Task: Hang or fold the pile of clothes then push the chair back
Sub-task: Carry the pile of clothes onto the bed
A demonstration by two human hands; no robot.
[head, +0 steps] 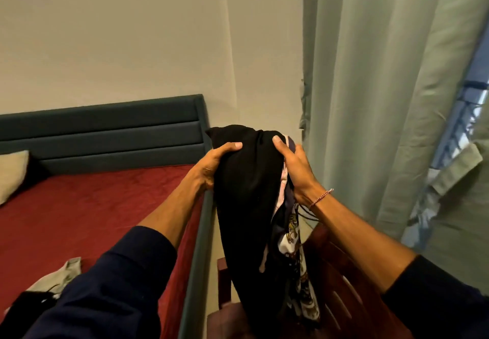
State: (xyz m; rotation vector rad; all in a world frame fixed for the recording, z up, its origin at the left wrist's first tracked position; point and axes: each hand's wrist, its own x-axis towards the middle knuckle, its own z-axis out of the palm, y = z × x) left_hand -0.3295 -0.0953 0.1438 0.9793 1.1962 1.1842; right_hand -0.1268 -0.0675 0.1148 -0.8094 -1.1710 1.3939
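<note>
Both hands hold up a bundle of clothes (248,193) over the chair (336,285), right next to the bed (79,206). The left hand (214,164) grips the black cloth on one side, with its thumb on top and its fingers curled behind. The right hand (293,169) grips the other side, with its thumb pressed on the black cloth and its fingers wrapped round the patterned cloth (293,246) at the back. The bundle hangs down long, and its bottom end looks like it reaches the chair seat. More clothes (55,278) lie on the bed, near the left sleeve. Some things could go wrong here. The patterned cloth is only tucked in behind the black one, so it could slip out and fall if the right hand lets go a little. The thin cords (304,213) hanging by the right wrist could catch on the chair back when the bundle moves. The curtain (370,100) is close too, so a big swing could bump it.
</note>
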